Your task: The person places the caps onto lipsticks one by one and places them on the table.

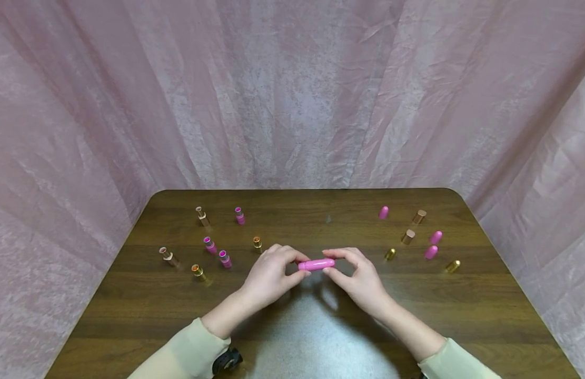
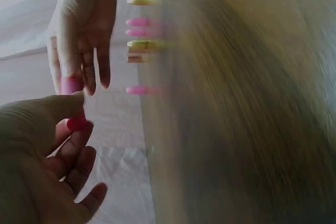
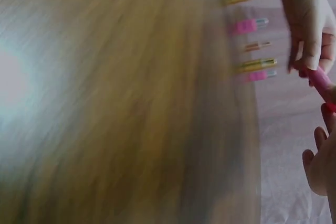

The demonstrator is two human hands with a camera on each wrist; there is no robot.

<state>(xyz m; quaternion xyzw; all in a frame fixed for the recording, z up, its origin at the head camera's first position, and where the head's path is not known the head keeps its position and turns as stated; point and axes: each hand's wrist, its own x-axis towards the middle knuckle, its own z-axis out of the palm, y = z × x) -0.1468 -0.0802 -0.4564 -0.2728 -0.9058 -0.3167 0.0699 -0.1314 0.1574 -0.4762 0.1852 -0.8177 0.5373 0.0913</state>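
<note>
Pale pink curtains (image 1: 292, 95) hang in folds behind and beside a brown wood-grain table (image 1: 301, 210) with rounded far corners; white glare (image 1: 316, 337) brightens its near middle.

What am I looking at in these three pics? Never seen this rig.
There's no robot: it's a person's bare left hand and right hand. The wide picture comes from a head-worn camera looking forward and down; the other two come from cameras on the left and right wrists.

On the wooden table, small open-topped tubes sit to the left and rounded or flat-topped caps to the right, in pink, gold and copper tones. Both hands pinch one pink tube between them.
</note>
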